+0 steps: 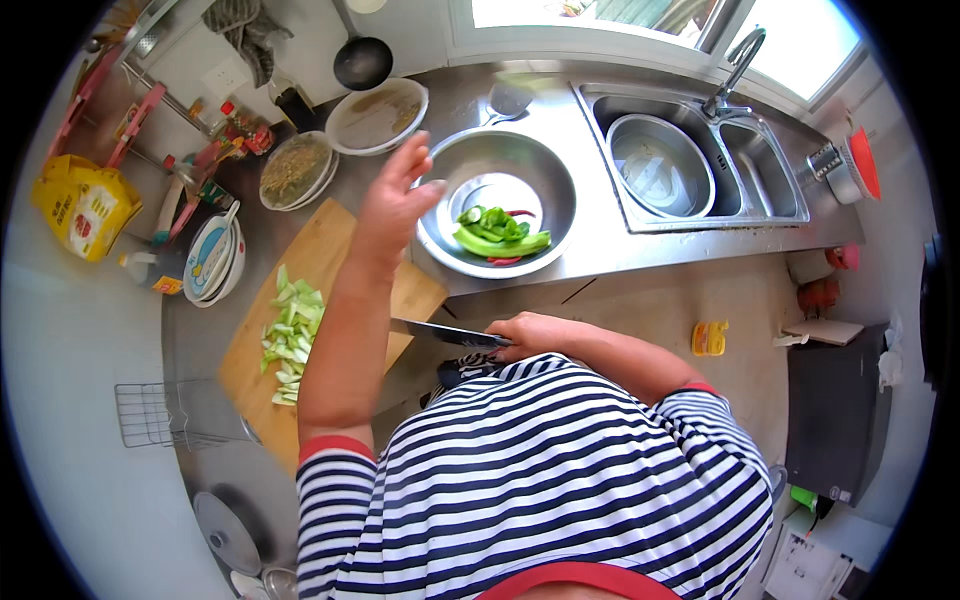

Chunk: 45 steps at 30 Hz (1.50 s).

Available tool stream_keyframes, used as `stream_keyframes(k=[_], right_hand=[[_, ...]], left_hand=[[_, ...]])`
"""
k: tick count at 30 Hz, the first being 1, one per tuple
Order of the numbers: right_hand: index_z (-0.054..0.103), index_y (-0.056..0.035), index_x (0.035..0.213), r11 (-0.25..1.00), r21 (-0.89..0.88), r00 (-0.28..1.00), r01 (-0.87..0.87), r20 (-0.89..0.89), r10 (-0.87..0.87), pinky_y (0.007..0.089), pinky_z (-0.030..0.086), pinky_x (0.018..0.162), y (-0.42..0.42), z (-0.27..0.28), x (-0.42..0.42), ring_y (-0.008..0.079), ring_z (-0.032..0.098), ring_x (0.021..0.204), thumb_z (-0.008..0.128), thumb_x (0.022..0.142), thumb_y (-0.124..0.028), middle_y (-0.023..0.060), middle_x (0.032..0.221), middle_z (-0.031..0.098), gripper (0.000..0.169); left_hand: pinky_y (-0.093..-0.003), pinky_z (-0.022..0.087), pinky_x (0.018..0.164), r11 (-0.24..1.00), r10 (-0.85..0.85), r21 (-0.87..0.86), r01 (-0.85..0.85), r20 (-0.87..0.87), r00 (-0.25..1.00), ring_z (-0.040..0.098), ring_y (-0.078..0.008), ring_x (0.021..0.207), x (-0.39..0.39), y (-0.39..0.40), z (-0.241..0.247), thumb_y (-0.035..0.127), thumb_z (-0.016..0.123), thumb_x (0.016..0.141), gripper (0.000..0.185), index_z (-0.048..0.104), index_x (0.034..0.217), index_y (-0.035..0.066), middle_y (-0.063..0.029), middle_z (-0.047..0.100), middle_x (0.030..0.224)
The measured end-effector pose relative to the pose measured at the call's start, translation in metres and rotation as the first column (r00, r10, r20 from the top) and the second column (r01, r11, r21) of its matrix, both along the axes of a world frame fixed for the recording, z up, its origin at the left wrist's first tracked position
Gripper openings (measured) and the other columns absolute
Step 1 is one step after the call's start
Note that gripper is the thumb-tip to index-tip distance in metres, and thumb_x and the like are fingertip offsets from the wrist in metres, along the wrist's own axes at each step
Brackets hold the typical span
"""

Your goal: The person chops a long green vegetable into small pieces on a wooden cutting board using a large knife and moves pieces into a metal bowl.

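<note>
My left hand [394,206] is raised at the left rim of a steel bowl [555,202], thumb and fingers apart, with nothing in it. Inside the bowl lie green peppers [495,223], a long pale green vegetable piece [499,244] and red chillies [506,261]. My right hand [532,335] grips a knife [450,334] close to my body; its dark blade points left towards the wooden cutting board [262,375]. Sliced pale green vegetable pieces [294,322] are heaped on the board, partly behind my left forearm. A blurred pale green shape [529,81], too indistinct to name, shows behind the bowl.
A spatula [510,101] rests behind the bowl. Right of it, a double sink [776,212] holds a steel basin with water [664,169]. Covered dishes [375,116], stacked bowls [214,259] and bottles [292,105] line the left side. A ladle [363,63] hangs on the wall.
</note>
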State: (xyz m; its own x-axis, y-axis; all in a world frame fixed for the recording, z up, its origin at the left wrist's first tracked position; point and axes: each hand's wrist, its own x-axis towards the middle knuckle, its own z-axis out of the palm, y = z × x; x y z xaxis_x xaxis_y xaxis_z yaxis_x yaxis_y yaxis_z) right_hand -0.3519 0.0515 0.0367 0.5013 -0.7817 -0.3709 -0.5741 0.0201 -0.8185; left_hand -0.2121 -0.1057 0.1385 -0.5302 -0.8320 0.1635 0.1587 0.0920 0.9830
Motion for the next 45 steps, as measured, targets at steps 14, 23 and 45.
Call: stream_keyframes(k=[14,23,45], right_hand=[[0.049,-0.0072,0.105,0.998,0.024,0.997,0.057,-0.060,-0.056,0.0379,0.044,0.070,0.017,-0.020,-0.113,0.0324,0.057,0.077,0.058,0.071,-0.019,0.0169,0.081,0.059,0.037],[0.051,-0.0064,0.104,0.989,0.145,0.998,-0.018,-0.063,0.028,0.0349,0.042,0.074,-0.017,0.001,-0.076,0.0295,0.057,0.081,0.057,0.071,-0.014,0.0161,0.086,0.059,0.035],[0.049,-0.0014,0.101,0.974,0.162,0.968,-0.160,-0.165,0.186,0.0389,0.045,0.068,-0.065,0.008,0.259,0.0333,0.057,0.076,0.055,0.071,-0.025,0.0212,0.082,0.058,0.039]], left_hand=[[-0.0350,0.045,0.070,0.845,0.416,-0.514,0.150,0.806,0.420,0.056,-0.0267,0.077,-0.077,-0.080,-0.175,0.010,0.054,0.069,0.015,0.063,0.080,0.012,-0.0098,0.059,0.081],[-0.0206,0.040,0.047,0.697,0.549,0.581,-0.421,-0.054,0.834,0.053,-0.0106,0.059,0.071,-0.006,-0.115,0.014,0.053,0.080,0.012,0.056,0.090,0.008,-0.0028,0.058,0.078],[-0.0300,0.042,0.060,0.530,0.829,-0.541,-0.653,0.491,0.266,0.051,-0.0203,0.069,0.386,0.149,-0.195,0.001,0.055,0.066,0.020,0.057,0.085,0.007,-0.0079,0.053,0.076]])
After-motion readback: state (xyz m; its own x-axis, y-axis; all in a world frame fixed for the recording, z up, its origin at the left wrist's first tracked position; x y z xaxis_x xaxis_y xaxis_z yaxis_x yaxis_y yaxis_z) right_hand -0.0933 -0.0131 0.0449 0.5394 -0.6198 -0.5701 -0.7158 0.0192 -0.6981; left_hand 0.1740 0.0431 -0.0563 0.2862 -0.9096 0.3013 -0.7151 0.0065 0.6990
